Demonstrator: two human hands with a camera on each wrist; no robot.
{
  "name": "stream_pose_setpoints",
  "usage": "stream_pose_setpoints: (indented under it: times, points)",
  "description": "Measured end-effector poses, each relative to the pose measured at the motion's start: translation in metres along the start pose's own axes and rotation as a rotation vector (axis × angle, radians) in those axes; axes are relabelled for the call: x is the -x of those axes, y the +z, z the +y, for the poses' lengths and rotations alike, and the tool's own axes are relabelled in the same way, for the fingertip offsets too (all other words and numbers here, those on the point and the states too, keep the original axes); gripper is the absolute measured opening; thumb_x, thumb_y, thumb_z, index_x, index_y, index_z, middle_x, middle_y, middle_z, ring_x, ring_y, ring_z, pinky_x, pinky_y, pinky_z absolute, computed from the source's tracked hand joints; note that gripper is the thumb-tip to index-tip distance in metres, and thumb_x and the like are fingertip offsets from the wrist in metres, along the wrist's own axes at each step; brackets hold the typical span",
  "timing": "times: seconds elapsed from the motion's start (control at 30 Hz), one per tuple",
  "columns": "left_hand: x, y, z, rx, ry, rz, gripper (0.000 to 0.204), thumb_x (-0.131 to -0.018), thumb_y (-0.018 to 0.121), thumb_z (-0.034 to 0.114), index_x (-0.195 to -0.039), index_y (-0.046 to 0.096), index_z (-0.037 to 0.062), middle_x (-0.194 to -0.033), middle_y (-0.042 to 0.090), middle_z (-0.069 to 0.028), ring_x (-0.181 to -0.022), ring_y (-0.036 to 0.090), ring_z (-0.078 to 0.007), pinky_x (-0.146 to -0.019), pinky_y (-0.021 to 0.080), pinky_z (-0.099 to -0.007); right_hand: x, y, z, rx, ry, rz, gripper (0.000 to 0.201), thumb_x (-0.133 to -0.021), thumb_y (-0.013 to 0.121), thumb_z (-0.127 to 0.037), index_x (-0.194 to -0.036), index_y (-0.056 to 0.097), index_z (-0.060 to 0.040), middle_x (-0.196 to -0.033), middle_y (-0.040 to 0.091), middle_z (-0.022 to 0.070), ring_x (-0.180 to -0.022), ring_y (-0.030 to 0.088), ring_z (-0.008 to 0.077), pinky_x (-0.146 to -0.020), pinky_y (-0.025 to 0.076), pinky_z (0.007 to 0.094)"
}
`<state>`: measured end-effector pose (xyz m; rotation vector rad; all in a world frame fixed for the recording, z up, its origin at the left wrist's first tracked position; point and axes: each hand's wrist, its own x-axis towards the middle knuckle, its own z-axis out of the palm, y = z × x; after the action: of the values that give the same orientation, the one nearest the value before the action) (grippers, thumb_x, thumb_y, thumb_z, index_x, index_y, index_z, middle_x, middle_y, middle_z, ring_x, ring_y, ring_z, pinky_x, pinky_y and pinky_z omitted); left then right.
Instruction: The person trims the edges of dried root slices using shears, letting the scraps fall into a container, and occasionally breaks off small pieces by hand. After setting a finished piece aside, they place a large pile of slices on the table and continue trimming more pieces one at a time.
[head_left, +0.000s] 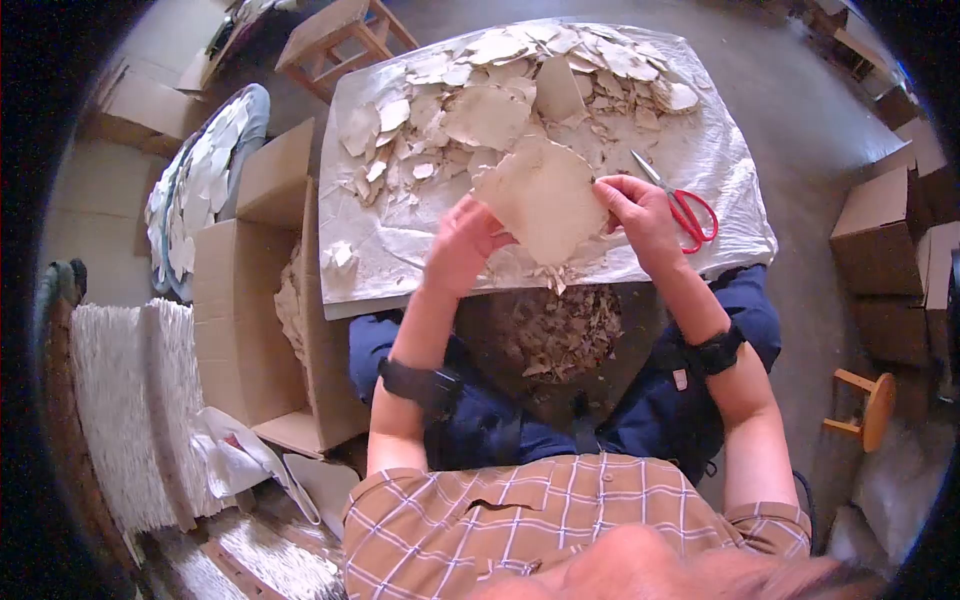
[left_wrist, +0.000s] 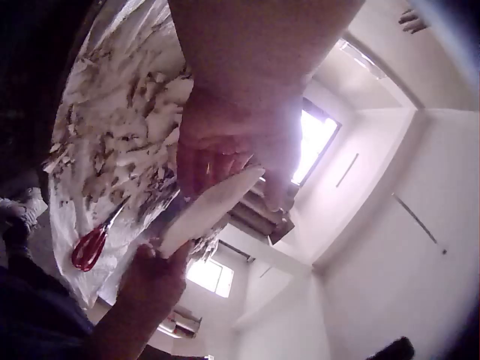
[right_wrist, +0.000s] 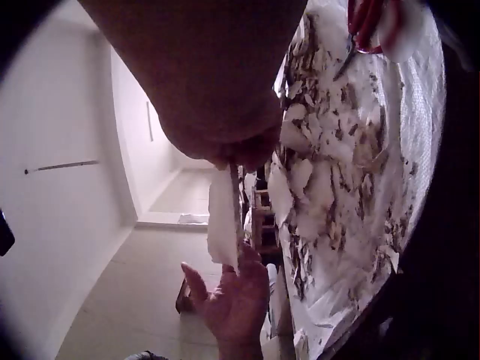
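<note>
A broad, thin, cream-coloured flat piece (head_left: 545, 200) with an uneven rounded outline is held up over the near part of the table. Its right edge is pinched between the thumb and fingers of my right hand (head_left: 640, 215). On the other side, my left hand (head_left: 465, 245) supports the left edge, with its fingers partly behind the piece. The left thumb stands away from the piece in the right wrist view, where the left hand (right_wrist: 238, 300) shows below it. Red-handled scissors (head_left: 690, 215) lie on the table just right of my right hand.
Similar flat pieces and broken scraps (head_left: 485, 115) cover the far half of the plastic-covered table (head_left: 385, 265). Beneath the near edge, between the knees, is a heap of scraps (head_left: 570, 335). A cardboard box (head_left: 245, 320) stands left, a small wooden stool (head_left: 875, 412) right.
</note>
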<state>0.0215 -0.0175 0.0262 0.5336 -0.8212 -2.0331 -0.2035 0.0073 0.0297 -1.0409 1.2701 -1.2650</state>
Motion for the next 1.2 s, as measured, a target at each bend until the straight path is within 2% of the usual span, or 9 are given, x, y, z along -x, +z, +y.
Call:
stream_pose_setpoints:
  times: [0.17, 0.43, 0.53, 0.77, 0.87, 0.93, 0.97, 1.07, 1.2]
  points:
    - [-0.002, 0.024, -0.018, -0.194, 0.148, 0.367, 0.034, -0.076, 0.061, 0.011, -0.106, 0.051, -0.0007, -0.099, 0.058, -0.0086, -0.086, 0.057, -0.0146, -0.074, 0.047, -0.0284, 0.004, 0.008, 0.005, 0.093, 0.061, -0.190, 0.018, -0.081, 0.055, -0.017, -0.087, 0.060, -0.0003, -0.064, 0.054, -0.0006, -0.049, 0.047, 0.0050, -0.044, 0.039, 0.0191]
    - [0.001, 0.007, -0.010, -0.516, -0.173, 0.028, 0.025, -0.072, 0.060, 0.006, -0.096, 0.058, -0.0011, -0.086, 0.061, -0.0042, -0.074, 0.057, -0.0097, -0.066, 0.047, -0.0239, -0.002, 0.004, -0.006, 0.011, 0.131, -0.112, 0.018, -0.081, 0.056, -0.020, -0.085, 0.063, -0.0048, -0.062, 0.054, -0.0005, -0.052, 0.046, 0.0060, -0.047, 0.036, 0.0204]
    - [0.003, 0.012, -0.008, -0.509, -0.230, -0.012, 0.027, -0.071, 0.060, 0.006, -0.097, 0.057, -0.0013, -0.085, 0.061, -0.0040, -0.074, 0.057, -0.0095, -0.067, 0.046, -0.0238, 0.001, 0.005, 0.000, 0.378, -0.240, -0.184, 0.020, -0.077, 0.058, -0.019, -0.084, 0.062, 0.0001, -0.071, 0.061, 0.0091, -0.068, 0.056, 0.0136, -0.062, 0.043, 0.0262]
    - [0.004, 0.011, -0.010, -0.537, -0.213, -0.054, 0.029, -0.071, 0.060, 0.006, -0.099, 0.056, -0.0020, -0.088, 0.060, -0.0044, -0.077, 0.057, -0.0102, -0.069, 0.046, -0.0243, 0.001, 0.000, -0.001, 0.432, -0.080, -0.259, 0.020, -0.077, 0.057, -0.018, -0.083, 0.061, 0.0001, -0.070, 0.060, 0.0088, -0.065, 0.055, 0.0149, -0.060, 0.043, 0.0289]
    - [0.005, 0.014, -0.012, -0.518, -0.237, -0.068, 0.030, -0.072, 0.060, 0.006, -0.100, 0.056, -0.0021, -0.089, 0.060, -0.0045, -0.078, 0.057, -0.0106, -0.071, 0.046, -0.0248, -0.008, -0.005, 0.016, 0.529, -0.437, 0.113, 0.017, -0.078, 0.055, -0.017, -0.083, 0.060, -0.0006, -0.068, 0.059, 0.0065, -0.055, 0.052, 0.0126, -0.050, 0.041, 0.0279]
    - [0.008, 0.017, -0.015, -0.499, -0.223, -0.089, 0.033, -0.072, 0.060, 0.007, -0.104, 0.053, -0.0020, -0.092, 0.060, -0.0050, -0.082, 0.056, -0.0106, -0.074, 0.045, -0.0250, -0.021, -0.019, 0.013, -0.233, 0.105, 0.215, 0.015, -0.078, 0.053, -0.015, -0.083, 0.059, -0.0024, -0.066, 0.057, 0.0032, -0.047, 0.046, 0.0080, -0.040, 0.036, 0.0234]
    - [0.008, 0.017, -0.014, -0.497, -0.224, -0.088, 0.033, -0.072, 0.060, 0.007, -0.104, 0.053, -0.0020, -0.092, 0.060, -0.0050, -0.082, 0.056, -0.0106, -0.074, 0.045, -0.0250, -0.020, -0.021, 0.016, -0.232, 0.106, 0.215, 0.015, -0.078, 0.053, -0.015, -0.083, 0.059, -0.0024, -0.066, 0.057, 0.0032, -0.047, 0.046, 0.0080, -0.040, 0.036, 0.0234]
    - [0.010, 0.015, -0.010, -0.561, -0.257, -0.103, 0.038, -0.073, 0.060, 0.008, -0.108, 0.050, -0.0018, -0.096, 0.058, -0.0050, -0.085, 0.055, -0.0102, -0.075, 0.044, -0.0247, -0.005, -0.015, 0.001, -0.099, 0.215, -0.244, 0.021, -0.082, 0.053, -0.020, -0.089, 0.058, -0.0009, -0.069, 0.054, -0.0012, -0.049, 0.044, 0.0028, -0.041, 0.033, 0.0170]
    - [0.008, 0.011, -0.009, -0.528, -0.310, -0.096, 0.041, -0.073, 0.061, 0.009, -0.110, 0.047, -0.0014, -0.099, 0.056, -0.0047, -0.085, 0.054, -0.0104, -0.075, 0.044, -0.0250, 0.008, 0.006, 0.006, 0.195, 0.017, -0.422, 0.022, -0.079, 0.058, -0.021, -0.081, 0.062, 0.0015, -0.070, 0.058, -0.0007, -0.066, 0.050, 0.0056, -0.060, 0.040, 0.0205]
